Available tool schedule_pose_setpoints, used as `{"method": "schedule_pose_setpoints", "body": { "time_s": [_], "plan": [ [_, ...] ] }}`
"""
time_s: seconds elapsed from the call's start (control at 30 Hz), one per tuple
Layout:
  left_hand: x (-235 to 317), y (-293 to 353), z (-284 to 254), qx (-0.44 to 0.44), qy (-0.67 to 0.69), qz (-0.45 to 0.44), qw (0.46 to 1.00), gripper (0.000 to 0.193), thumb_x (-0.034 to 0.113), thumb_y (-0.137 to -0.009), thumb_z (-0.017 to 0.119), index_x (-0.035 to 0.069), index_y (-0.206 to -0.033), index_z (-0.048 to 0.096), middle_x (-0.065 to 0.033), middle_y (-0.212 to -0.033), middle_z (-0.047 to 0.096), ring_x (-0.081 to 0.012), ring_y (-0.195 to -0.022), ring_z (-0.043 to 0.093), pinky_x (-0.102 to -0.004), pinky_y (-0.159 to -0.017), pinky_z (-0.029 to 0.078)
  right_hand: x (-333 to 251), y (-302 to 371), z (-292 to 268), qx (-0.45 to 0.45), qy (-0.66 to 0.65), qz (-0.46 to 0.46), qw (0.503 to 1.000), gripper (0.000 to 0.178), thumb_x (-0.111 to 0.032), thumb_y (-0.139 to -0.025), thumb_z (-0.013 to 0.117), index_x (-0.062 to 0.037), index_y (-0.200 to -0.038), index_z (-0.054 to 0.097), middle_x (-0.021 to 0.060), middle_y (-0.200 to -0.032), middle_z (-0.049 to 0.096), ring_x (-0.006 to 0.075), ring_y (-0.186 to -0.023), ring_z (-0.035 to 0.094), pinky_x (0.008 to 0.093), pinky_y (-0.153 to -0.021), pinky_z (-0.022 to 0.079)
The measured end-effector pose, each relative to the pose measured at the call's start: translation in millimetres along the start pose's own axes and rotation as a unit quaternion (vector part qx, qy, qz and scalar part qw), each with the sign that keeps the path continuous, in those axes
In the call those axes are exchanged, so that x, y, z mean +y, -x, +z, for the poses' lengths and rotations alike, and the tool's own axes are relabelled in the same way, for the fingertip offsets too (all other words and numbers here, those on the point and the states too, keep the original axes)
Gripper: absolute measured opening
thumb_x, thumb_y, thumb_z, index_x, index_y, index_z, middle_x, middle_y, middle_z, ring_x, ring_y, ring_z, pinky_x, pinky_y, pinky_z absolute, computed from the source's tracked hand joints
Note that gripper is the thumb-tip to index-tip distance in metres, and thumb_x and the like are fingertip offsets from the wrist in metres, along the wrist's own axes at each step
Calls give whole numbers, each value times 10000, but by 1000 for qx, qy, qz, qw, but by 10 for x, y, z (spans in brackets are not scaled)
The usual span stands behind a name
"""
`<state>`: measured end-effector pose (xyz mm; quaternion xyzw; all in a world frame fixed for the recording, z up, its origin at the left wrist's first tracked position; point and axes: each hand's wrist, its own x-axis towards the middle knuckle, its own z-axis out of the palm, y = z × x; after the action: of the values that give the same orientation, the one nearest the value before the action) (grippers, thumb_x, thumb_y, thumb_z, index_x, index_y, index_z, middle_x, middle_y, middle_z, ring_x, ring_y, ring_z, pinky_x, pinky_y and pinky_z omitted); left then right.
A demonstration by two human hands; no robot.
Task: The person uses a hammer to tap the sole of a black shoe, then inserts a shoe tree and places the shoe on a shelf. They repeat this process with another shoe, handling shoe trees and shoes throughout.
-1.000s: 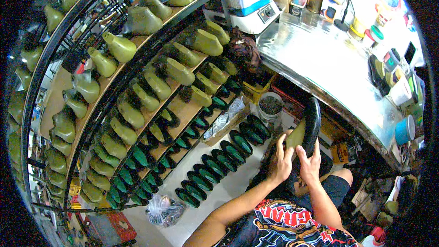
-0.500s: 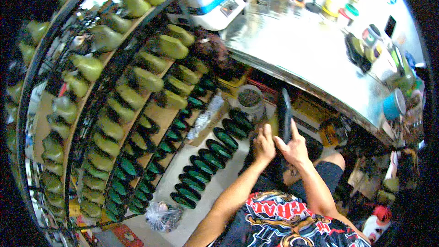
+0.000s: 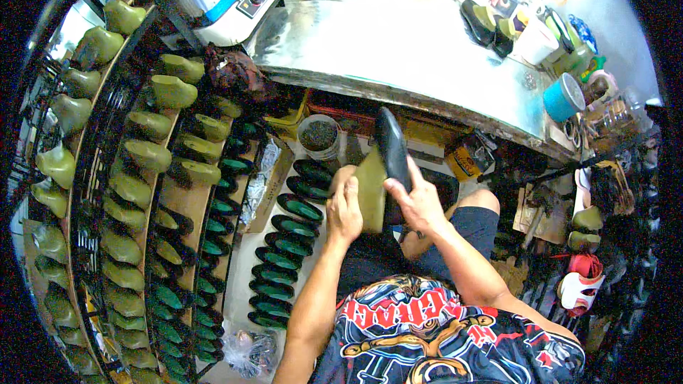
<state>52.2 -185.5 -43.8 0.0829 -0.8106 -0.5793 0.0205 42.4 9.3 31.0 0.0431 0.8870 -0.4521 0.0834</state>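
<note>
My left hand (image 3: 345, 210) is closed on an olive-green shoe last (image 3: 370, 192), its fingers along the last's left side. In my right hand (image 3: 418, 203) is a long, smooth black shoe piece (image 3: 392, 144), held tilted with its rounded end pointing away from me. The black piece lies against the right side of the last, partly overlapping it. I cannot tell whether the two are joined. Both are held above my lap, in front of the bench. To the left, a row of black shoes with green insides (image 3: 284, 263) lies on the floor.
Racks on the left carry olive shoe lasts (image 3: 128, 215) and more green-lined shoes. A metal-topped bench (image 3: 370, 43) crosses ahead, with a white machine (image 3: 245, 7) at its left. A grey bucket (image 3: 318, 135) stands beneath its edge. A clear plastic bag (image 3: 249, 352) lies lower left.
My view has turned, so the rack and floor row sit further left. The olive last now shows plainly between my hands, which are further apart. The black piece leans more to the left.
</note>
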Motion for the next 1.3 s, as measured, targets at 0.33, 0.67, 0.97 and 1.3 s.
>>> {"method": "schedule_pose_setpoints", "body": {
  "time_s": [0.33,0.67,0.97,1.3],
  "plan": [
    [-78,1307,-1553,166,333,-227,900,604,463,-1151,565,-45,-1476,597,-148,-1479,665,-253,-1334,638,-432,-1118,515,250,-1418,-1823,152,-82,-68,983,709,-564,-1095,601,31,-1477,652,151,-1465,674,247,-1363,594,379,-1193,422],
    [-987,-178,-3369,357,-420,-280,786,663,513,-1088,566,-116,-1290,522,-372,-1110,738,-534,-1077,723,-595,-949,573,215,-1372,-2548,279,270,-191,901,419,-349,-1131,606,-22,-1361,735,184,-1301,756,302,-1226,712,384,-1080,510],
    [-1430,-548,-4134,351,-504,-337,714,826,621,-1118,319,-32,-1086,825,-248,-1180,797,-464,-1161,738,-543,-1014,562,152,126,-2470,244,274,-205,907,284,-165,-1110,642,28,-1299,731,155,-1239,715,285,-1152,688,366,-1053,511],
    [-1128,300,-3553,573,224,-203,762,747,537,-1046,705,-123,-1375,585,-222,-1374,649,-360,-1200,666,-505,-905,643,-222,345,-1840,178,183,-250,934,212,-41,-1050,663,40,-1225,750,150,-1058,741,265,-949,715,365,-871,558]
  ]
}}
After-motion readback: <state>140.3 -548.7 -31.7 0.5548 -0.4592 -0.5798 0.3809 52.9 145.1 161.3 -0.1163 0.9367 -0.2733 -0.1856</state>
